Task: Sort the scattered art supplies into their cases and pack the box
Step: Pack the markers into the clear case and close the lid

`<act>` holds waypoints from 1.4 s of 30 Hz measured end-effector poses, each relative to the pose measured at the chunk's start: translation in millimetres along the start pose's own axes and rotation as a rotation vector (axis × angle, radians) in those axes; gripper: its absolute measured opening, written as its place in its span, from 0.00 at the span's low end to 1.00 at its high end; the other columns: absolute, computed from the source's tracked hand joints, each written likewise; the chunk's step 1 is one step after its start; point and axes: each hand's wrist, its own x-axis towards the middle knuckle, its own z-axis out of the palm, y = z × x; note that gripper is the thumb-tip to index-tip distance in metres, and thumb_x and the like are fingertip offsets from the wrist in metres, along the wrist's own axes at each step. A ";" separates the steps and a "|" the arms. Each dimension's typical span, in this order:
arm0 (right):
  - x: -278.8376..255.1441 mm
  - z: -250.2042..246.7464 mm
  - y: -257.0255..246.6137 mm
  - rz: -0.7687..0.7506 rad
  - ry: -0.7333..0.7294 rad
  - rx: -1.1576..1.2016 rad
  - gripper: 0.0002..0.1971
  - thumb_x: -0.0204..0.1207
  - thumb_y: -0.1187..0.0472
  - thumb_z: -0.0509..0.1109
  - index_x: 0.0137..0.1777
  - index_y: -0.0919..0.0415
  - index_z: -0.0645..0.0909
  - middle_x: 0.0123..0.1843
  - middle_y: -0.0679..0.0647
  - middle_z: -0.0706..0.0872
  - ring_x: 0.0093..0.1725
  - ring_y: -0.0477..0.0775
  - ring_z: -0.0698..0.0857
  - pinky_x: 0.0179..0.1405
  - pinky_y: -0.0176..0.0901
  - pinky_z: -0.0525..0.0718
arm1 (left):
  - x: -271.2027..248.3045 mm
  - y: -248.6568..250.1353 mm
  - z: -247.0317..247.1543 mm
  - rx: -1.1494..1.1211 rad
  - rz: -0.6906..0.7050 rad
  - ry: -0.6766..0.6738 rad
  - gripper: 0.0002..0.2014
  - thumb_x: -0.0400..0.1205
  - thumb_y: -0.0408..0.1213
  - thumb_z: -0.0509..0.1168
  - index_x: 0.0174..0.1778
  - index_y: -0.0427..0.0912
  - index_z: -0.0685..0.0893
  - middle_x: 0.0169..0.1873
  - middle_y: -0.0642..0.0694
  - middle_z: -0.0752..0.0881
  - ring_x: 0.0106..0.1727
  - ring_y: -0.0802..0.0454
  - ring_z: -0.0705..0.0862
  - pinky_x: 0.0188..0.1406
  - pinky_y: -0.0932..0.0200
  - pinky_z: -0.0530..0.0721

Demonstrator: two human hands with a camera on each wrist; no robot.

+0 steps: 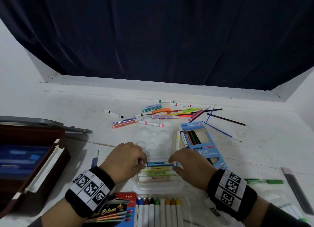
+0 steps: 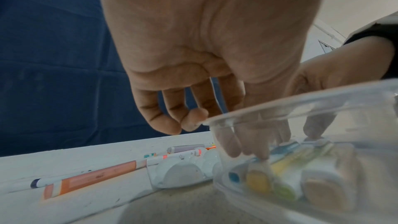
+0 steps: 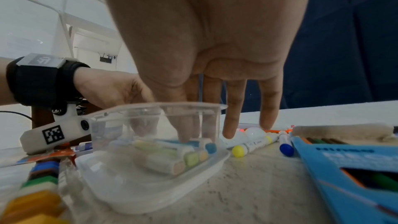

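Observation:
A clear plastic case lies open at the table's near middle, with several highlighters side by side in it. Farthest from me in that row is the blue highlighter. My left hand pinches its left end and my right hand pinches its right end. In the left wrist view the left hand reaches over the case rim to the highlighter, its other fingers curled. In the right wrist view the right hand has thumb and forefinger on the highlighter inside the case, two fingers straight outside.
A white palette lies just beyond the case, a pile of markers and pencils behind it. A blue pencil box lies at the right. Crayons and a red pencil box sit near me. A brown open box stands at the left.

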 end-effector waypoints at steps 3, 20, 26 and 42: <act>1.1 2.6 -0.2 -0.007 0.008 -0.003 0.14 0.85 0.52 0.62 0.67 0.46 0.81 0.63 0.45 0.84 0.65 0.49 0.78 0.67 0.50 0.74 | -1.4 1.6 2.3 -0.009 -0.015 0.019 0.07 0.83 0.51 0.67 0.51 0.59 0.90 0.46 0.60 0.86 0.50 0.60 0.80 0.48 0.61 0.73; 7.2 -18.5 5.8 -0.068 0.075 0.217 0.09 0.80 0.50 0.69 0.55 0.48 0.87 0.53 0.41 0.90 0.52 0.40 0.86 0.58 0.40 0.83 | -11.9 -17.8 -18.9 -0.519 0.080 0.114 0.09 0.84 0.42 0.70 0.57 0.59 0.89 0.47 0.60 0.88 0.38 0.54 0.83 0.36 0.70 0.76; 45.2 -43.9 32.1 -0.046 0.300 0.313 0.06 0.77 0.61 0.71 0.49 0.51 0.88 0.43 0.41 0.90 0.44 0.37 0.86 0.46 0.29 0.81 | 19.9 -67.2 -28.1 -0.361 -0.158 0.352 0.12 0.81 0.42 0.74 0.60 0.56 0.88 0.46 0.55 0.84 0.36 0.56 0.82 0.40 0.67 0.77; 179.6 -42.7 75.6 0.080 -0.115 -0.287 0.15 0.83 0.66 0.60 0.66 0.56 0.80 0.59 0.61 0.85 0.59 0.63 0.84 0.57 0.50 0.81 | 96.8 -120.2 -17.5 0.108 -0.507 -0.028 0.11 0.85 0.51 0.59 0.58 0.52 0.80 0.56 0.51 0.85 0.56 0.49 0.85 0.56 0.54 0.82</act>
